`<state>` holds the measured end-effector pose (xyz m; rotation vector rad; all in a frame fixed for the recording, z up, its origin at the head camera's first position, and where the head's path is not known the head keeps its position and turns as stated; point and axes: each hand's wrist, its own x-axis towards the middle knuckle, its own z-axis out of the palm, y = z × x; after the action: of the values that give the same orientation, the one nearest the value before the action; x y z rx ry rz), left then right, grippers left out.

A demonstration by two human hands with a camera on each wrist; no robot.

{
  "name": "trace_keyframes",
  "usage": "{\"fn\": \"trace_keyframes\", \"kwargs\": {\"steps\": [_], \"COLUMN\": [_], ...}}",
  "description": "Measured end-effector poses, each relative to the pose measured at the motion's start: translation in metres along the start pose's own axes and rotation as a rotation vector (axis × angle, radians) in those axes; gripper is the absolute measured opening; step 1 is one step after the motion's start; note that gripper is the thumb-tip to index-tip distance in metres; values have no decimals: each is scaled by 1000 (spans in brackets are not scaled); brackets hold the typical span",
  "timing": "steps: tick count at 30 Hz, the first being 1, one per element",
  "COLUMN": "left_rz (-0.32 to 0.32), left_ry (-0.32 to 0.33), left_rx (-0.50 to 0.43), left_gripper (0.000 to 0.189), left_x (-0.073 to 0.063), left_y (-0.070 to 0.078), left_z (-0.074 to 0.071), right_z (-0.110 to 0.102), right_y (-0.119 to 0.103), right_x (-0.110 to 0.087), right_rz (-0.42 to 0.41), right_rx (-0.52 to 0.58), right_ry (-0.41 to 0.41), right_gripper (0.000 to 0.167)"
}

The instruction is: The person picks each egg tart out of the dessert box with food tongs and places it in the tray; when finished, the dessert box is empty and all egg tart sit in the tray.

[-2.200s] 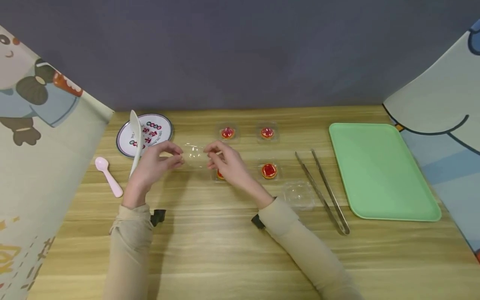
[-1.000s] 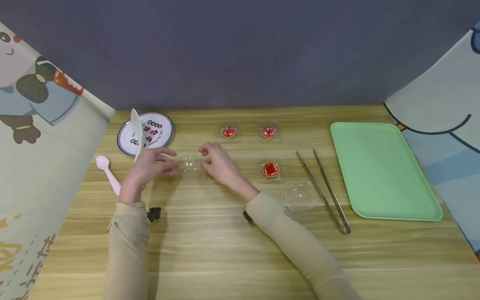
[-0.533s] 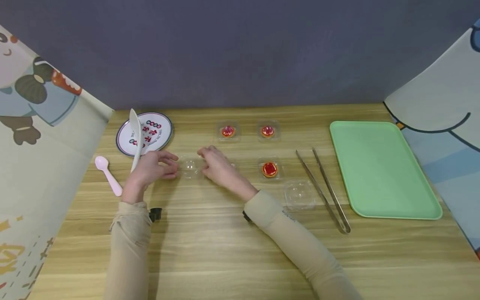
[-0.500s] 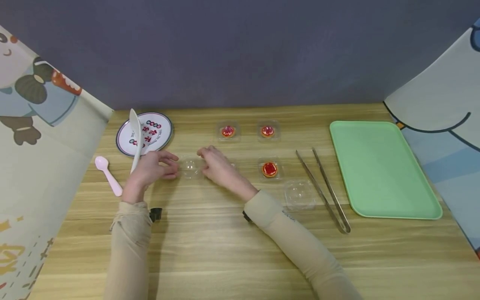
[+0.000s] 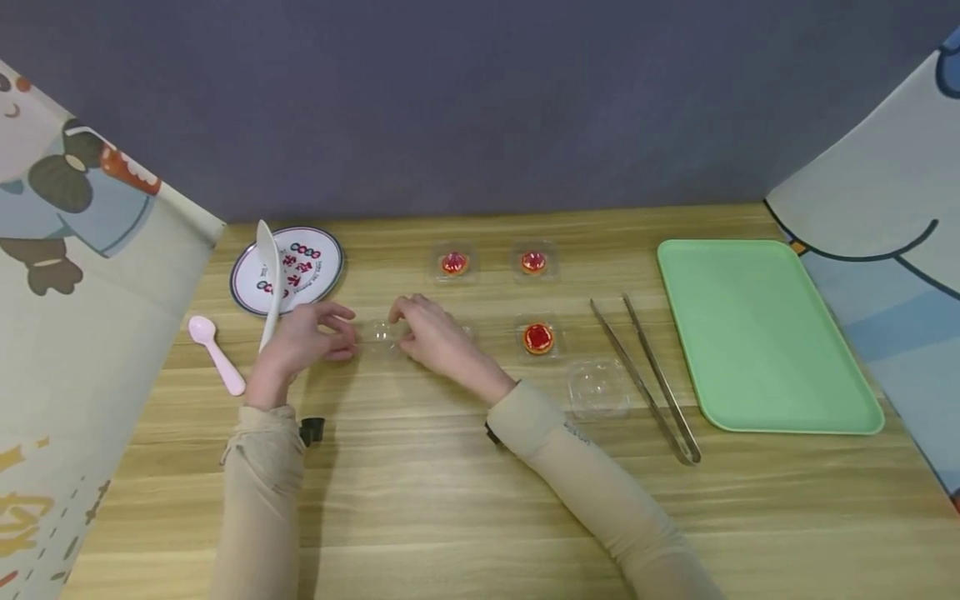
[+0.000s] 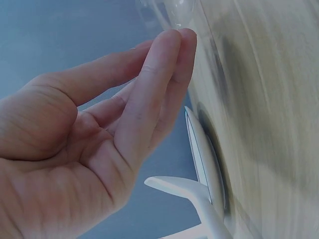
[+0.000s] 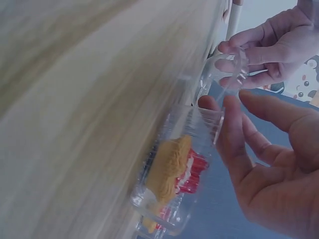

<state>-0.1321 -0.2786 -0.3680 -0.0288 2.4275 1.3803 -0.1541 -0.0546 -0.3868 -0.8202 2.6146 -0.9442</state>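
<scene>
My left hand (image 5: 311, 333) and right hand (image 5: 438, 337) hold a small clear plastic lid (image 5: 381, 333) between them, each with thumb and fingertips at one edge. Through the lid (image 7: 241, 62), the left fingers show in the right wrist view. Close beside the right fingertips, a red-topped tart (image 7: 172, 172) sits in a clear plastic box (image 7: 199, 117); the right hand mostly hides this box in the head view. Thumb and fingers of the left hand (image 6: 114, 104) come together next to the lid's edge. Whether the lid touches the table is unclear.
Further boxed tarts stand at the back (image 5: 454, 264), (image 5: 533, 262) and middle (image 5: 537, 339). A clear plastic piece (image 5: 597, 389) lies left of metal tongs (image 5: 652, 392). A green tray (image 5: 765, 333) is right. Left are a plate (image 5: 318, 267), white spoon (image 5: 268, 258) and pink spoon (image 5: 217, 354).
Both hands have brought the clear lid down and slightly left from its raised position. My right hand has shifted left with it. Over the last half second there is little movement.
</scene>
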Motion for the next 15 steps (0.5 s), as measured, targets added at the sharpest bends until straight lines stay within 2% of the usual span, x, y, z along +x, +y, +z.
{"fn": "trace_keyframes", "kwargs": {"steps": [4, 8, 12, 15], "left_rz": [-2, -6, 1, 10], "left_ry": [17, 24, 51, 88], "left_rx": [-6, 4, 26, 35], "left_gripper": [46, 45, 44, 42], "left_x": [-1, -3, -4, -4], "left_y": [0, 1, 2, 3], "left_z": [0, -1, -3, -4], "right_z": [-2, -5, -10, -19], "right_y": [-1, 1, 4, 7], "right_x": [-1, -1, -1, -2], "right_rz": [-6, -20, -39, -40], "right_rx": [-15, 2, 65, 145], "right_ry": [17, 64, 148, 195], "right_gripper": [39, 28, 17, 16]}}
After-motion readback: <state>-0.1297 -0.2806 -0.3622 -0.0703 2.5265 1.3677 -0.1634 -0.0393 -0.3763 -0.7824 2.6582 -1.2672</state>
